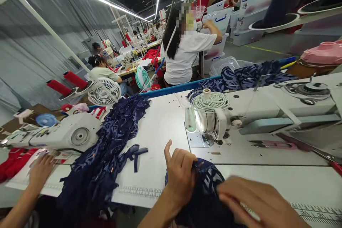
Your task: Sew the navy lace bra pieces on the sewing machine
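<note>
A dark navy patterned piece of fabric (205, 199) hangs over the front edge of the white sewing table, between my two hands. My left hand (181, 171) is closed on its upper left part, with the index finger raised. On the right side, my right hand (256, 199) is smeared by motion; its fingertips meet the fabric, but their grip is not clear. Beyond them stands a white sewing machine (213, 119) with a coil of pale green cord (210, 100) on its head. A long heap of navy fabric pieces (112, 139) lies to the left.
Pink-handled thread snips (275, 144) lie under the machine arm. More navy fabric (240, 76) is piled behind it. At far left, a co-worker's hand (41, 171) rests near red fabric by another machine (72, 131). A person in a white shirt (184, 57) sits ahead.
</note>
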`<state>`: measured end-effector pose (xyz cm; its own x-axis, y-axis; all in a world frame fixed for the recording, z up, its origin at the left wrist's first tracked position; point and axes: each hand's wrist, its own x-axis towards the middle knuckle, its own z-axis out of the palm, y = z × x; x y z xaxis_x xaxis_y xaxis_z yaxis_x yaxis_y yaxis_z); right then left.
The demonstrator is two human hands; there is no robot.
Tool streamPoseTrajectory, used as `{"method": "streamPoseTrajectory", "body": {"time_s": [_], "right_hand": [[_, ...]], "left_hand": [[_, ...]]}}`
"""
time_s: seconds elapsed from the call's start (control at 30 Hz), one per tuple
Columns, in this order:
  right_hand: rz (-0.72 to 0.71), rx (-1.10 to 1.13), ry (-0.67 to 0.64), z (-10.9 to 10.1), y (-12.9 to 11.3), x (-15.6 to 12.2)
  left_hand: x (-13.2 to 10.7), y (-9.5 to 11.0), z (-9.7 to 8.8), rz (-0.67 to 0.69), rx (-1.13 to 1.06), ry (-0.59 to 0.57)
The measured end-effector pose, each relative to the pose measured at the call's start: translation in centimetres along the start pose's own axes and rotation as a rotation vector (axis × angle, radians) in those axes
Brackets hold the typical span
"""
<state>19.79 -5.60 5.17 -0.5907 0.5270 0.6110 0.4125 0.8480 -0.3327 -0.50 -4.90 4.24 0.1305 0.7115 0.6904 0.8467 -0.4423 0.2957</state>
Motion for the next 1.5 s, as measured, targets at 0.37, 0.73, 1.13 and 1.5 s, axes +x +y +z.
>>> {"method": "streamPoseTrajectory", "body": {"time_s": [0.37, 0.73, 1.13, 1.5], "right_hand": [[-0.149, -0.063, 0.214, 2.2, 1.9, 0.9], [-0.149, -0.189, 0.108, 1.9, 1.4, -1.1], [-0.011, 0.156, 0.16, 10.6, 2.0, 14.9], [0.103, -0.396, -0.17, 5.7, 9.2, 2.3]], "left_hand": [[-1.6, 1.5, -3.8, -0.011, -0.251, -0.007], [-3.3, 0.9, -2.0, 0.179, -0.044, 0.191], [5.7, -3.7, -10.4, 0.624, 0.724, 0.061], [-1.9, -2.2, 4.0, 0.19, 0.198, -0.232]]}}
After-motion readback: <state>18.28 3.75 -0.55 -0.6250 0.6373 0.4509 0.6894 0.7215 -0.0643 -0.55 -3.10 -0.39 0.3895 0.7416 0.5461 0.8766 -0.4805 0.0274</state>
